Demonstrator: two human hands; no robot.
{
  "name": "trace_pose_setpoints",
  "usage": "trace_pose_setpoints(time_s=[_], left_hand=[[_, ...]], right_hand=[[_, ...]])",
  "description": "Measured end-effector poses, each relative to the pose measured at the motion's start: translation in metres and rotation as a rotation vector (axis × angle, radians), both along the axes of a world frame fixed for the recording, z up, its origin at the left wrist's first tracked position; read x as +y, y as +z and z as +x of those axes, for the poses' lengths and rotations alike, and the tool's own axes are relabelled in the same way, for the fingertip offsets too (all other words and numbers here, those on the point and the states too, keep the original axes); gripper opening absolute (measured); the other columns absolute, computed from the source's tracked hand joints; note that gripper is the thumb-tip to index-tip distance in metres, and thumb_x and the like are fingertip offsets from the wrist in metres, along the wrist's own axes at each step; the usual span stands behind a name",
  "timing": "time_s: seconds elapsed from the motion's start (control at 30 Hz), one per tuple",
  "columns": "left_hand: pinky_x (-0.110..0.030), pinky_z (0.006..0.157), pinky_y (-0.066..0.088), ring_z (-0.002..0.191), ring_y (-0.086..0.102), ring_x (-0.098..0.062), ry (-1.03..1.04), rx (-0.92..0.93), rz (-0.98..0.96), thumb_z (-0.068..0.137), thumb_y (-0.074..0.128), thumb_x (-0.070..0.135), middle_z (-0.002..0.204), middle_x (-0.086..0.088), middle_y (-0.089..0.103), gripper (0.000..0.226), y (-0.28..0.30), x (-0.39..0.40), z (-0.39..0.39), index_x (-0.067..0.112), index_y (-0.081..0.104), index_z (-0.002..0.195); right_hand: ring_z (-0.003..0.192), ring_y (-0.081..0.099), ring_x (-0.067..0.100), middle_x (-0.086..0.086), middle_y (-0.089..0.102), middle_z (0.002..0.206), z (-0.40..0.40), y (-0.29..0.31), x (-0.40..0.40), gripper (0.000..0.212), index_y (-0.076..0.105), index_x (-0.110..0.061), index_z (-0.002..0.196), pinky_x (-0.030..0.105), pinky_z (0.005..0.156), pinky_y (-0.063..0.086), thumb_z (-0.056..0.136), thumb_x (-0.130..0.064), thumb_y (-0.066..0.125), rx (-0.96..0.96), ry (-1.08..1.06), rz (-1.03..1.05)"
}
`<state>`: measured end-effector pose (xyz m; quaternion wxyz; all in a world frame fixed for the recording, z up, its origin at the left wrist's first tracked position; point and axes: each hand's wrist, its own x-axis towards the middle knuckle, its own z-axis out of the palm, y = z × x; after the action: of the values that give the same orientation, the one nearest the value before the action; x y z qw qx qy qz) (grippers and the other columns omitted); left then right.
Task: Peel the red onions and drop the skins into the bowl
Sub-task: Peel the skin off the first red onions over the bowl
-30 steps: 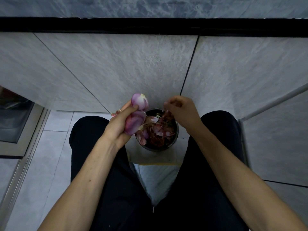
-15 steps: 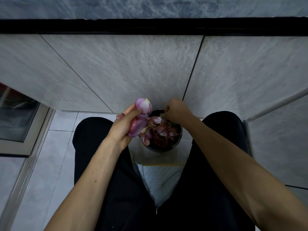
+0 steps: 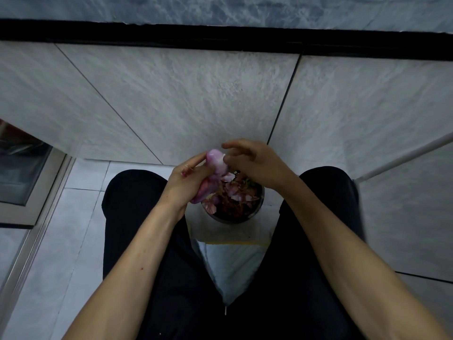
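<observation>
Onions (image 3: 215, 165) half-hidden in gripping left hand (image 3: 188, 182); right hand (image 3: 255, 163) spread, touching top.

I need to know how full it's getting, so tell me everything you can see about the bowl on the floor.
The bowl is round, dark and looks like metal. It stands upright on a pale mat on the floor, between the person's knees. Pink and reddish onion skins heap to about its rim. The hands work just above it; neither visibly touches it, and the left hand hides its near-left rim.

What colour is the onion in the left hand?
Pale purple-pink, the onion gripped by the left hand; seen in the head view.
</observation>
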<state>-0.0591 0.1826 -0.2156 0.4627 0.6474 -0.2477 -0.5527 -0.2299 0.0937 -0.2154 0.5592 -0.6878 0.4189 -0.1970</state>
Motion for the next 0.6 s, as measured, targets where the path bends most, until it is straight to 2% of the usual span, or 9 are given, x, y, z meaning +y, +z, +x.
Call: trace_pose_setpoints(time_s=[0.13,0.23,0.33,0.43,0.53,0.6], left_hand=[[-0.025,0.074,0.057,0.082,0.072,-0.016,-0.082,-0.062,-0.065,0.095,0.066,0.009,0.095,-0.010,0.078,0.034,0.0025,0.0029,-0.0044,0.023,0.071,0.125],[-0.028,0.079,0.060,0.087,0.074,-0.019,-0.114,-0.069,-0.111,0.095,0.066,0.005,0.099,-0.010,0.078,0.035,0.0036,0.0052,-0.0051,0.020,0.070,0.127],[-0.023,0.071,0.059,0.081,0.074,-0.015,-0.093,-0.025,-0.119,0.093,0.066,-0.001,0.094,-0.004,0.078,0.035,0.0054,0.0053,-0.0046,0.022,0.072,0.118],[-0.022,0.073,0.058,0.082,0.071,-0.014,-0.095,-0.043,-0.131,0.091,0.067,-0.005,0.087,0.005,0.077,0.035,0.0027,0.0047,-0.0042,0.026,0.074,0.105],[-0.020,0.072,0.057,0.075,0.071,-0.007,-0.116,-0.046,-0.159,0.091,0.065,-0.006,0.082,0.007,0.077,0.034,0.0045,0.0062,-0.0065,0.023,0.072,0.106],[-0.019,0.070,0.056,0.075,0.072,-0.008,-0.128,-0.021,-0.178,0.093,0.062,-0.004,0.085,0.003,0.077,0.030,0.0059,0.0069,-0.0065,0.016,0.071,0.114]], right_hand=[[0.101,0.064,-0.001,-0.006,0.068,0.115,0.0009,-0.0084,0.0069,0.040,0.064,-0.027,0.125,0.020,0.090,0.051,0.086,-0.027,0.072,0.052,0.041,-0.109],[0.100,0.064,0.001,-0.011,0.069,0.107,0.0021,-0.0095,0.0080,0.032,0.066,-0.031,0.115,0.024,0.089,0.052,0.085,-0.023,0.073,0.036,0.017,-0.124],[0.098,0.064,0.004,-0.011,0.067,0.100,0.0010,-0.0067,0.0078,0.026,0.063,-0.033,0.105,0.034,0.089,0.055,0.082,-0.024,0.073,0.013,-0.025,-0.055],[0.104,0.063,0.007,-0.010,0.065,0.110,-0.0003,-0.0064,0.0084,0.035,0.059,-0.031,0.115,0.039,0.089,0.055,0.083,-0.024,0.070,0.017,0.038,-0.074],[0.108,0.061,0.005,-0.011,0.066,0.113,0.0002,-0.0081,0.0098,0.033,0.063,-0.029,0.114,0.031,0.090,0.053,0.084,-0.018,0.070,-0.025,0.020,-0.117],[0.101,0.064,0.003,-0.008,0.068,0.106,0.0006,-0.0050,0.0094,0.026,0.064,-0.023,0.107,0.021,0.082,0.052,0.084,-0.014,0.072,-0.099,-0.113,-0.042]])
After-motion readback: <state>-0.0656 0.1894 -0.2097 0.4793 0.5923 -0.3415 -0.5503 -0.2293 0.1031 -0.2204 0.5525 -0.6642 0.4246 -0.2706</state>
